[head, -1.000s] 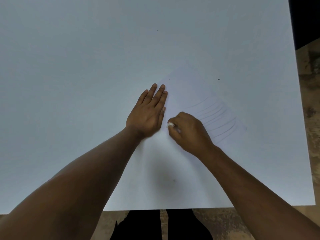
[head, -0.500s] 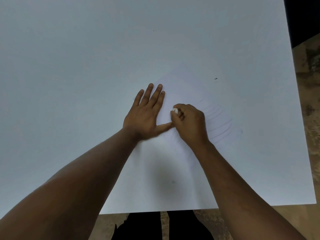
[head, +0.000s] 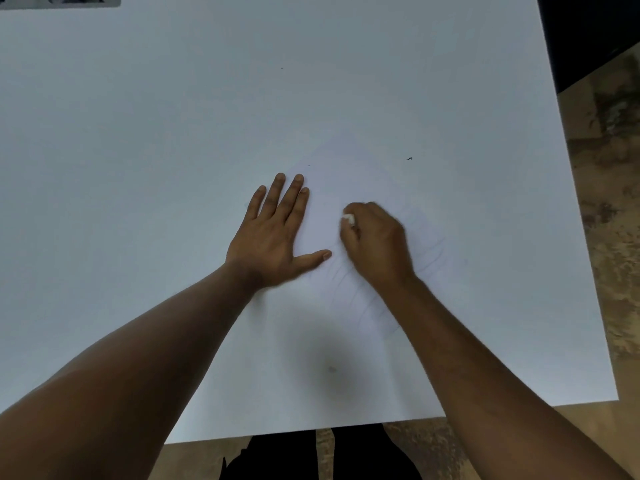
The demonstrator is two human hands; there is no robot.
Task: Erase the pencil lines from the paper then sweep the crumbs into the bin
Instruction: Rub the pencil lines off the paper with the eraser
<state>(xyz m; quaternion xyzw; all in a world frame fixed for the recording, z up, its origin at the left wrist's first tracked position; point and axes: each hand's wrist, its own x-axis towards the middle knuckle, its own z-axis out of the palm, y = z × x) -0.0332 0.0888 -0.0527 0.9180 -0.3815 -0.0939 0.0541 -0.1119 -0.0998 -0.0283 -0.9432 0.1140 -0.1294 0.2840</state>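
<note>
A white sheet of paper (head: 349, 168) lies turned like a diamond on the white table (head: 138, 133). Faint curved pencil lines (head: 433, 258) show on it to the right of and below my right hand. My left hand (head: 273, 237) lies flat with straight fingers on the paper's left edge, thumb spread toward the right. My right hand (head: 375, 244) is curled around a small white eraser (head: 348, 219), whose tip shows at the knuckles and sits on the paper. This hand is motion-blurred. No bin is in view.
A small dark speck (head: 409, 159) lies on the table right of the paper. The table's right edge (head: 588, 271) and near edge (head: 311, 431) border a mottled brown floor. A grey patterned object (head: 69, 0) shows at the top left corner.
My right hand with the eraser has moved up the paper, away from me, between the frames. My left thumb has spread out to the right; the left hand stays pressed on the sheet.
</note>
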